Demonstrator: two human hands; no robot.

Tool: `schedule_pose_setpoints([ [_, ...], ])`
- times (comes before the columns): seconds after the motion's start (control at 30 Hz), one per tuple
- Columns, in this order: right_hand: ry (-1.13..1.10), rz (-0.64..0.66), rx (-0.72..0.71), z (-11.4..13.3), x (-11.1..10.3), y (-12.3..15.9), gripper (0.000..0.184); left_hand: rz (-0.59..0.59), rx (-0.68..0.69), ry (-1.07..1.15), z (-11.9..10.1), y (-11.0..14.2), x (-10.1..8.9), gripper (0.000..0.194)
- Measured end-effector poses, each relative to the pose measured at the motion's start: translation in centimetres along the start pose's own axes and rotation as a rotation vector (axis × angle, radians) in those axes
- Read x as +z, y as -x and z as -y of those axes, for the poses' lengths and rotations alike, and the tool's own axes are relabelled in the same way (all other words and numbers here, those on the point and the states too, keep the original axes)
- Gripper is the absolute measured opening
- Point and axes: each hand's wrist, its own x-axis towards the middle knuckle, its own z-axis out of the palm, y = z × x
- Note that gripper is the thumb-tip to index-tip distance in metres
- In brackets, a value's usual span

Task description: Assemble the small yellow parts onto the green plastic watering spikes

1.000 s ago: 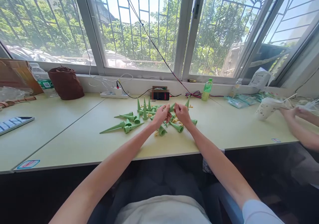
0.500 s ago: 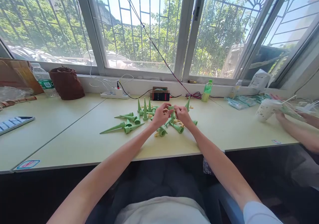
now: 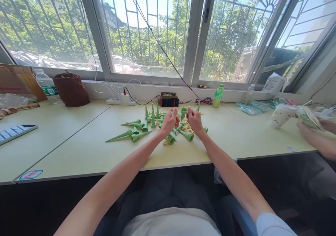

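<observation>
A green plastic spike (image 3: 184,111) with a hollow, ring-shaped top stands slightly tilted between my two hands, open end up. My left hand (image 3: 170,121) is closed at its left side, with curled fingers against its body. Close to the rim on the other side is my right hand (image 3: 194,120), closed in a fist with the thumb on top; whatever it pinches is hidden. Several more green spikes lie around, among them a long one (image 3: 119,135) at the left and an upright one (image 3: 152,116). Small yellow plastic pieces (image 3: 187,127) lie partly beneath the hands.
A phone (image 3: 169,102) leans at the back beside a cable. Along the sill stand a green drink bottle (image 3: 217,96), a power strip (image 3: 120,100) and a brown bag (image 3: 70,89). At the right, another person's hands (image 3: 309,131) hold a package near a white cup (image 3: 282,116).
My hands have moved slightly apart, and the spike's open top now shows between them. The other person's hand at the right has shifted with the package.
</observation>
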Motion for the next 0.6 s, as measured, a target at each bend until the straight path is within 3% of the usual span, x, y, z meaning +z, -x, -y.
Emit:
schedule_pose_setpoints([
  [0.13,-0.032,0.086,-0.043,0.5,0.1,0.3,0.058,0.164,-0.284,0.212,-0.1,-0.2,-0.3,0.045],
  [0.23,-0.069,0.122,-0.022,0.5,0.3,0.5,0.057,0.196,-0.328,0.308,-0.2,-0.1,-0.6,0.042],
  [0.4,-0.048,0.183,0.022,0.2,0.5,0.6,0.055,0.173,-0.205,0.253,-0.5,0.2,-1.0,0.036],
  [0.6,-0.003,0.184,0.056,0.1,0.6,0.5,0.053,0.151,0.055,0.027,-0.1,0.5,-1.1,0.047],
])
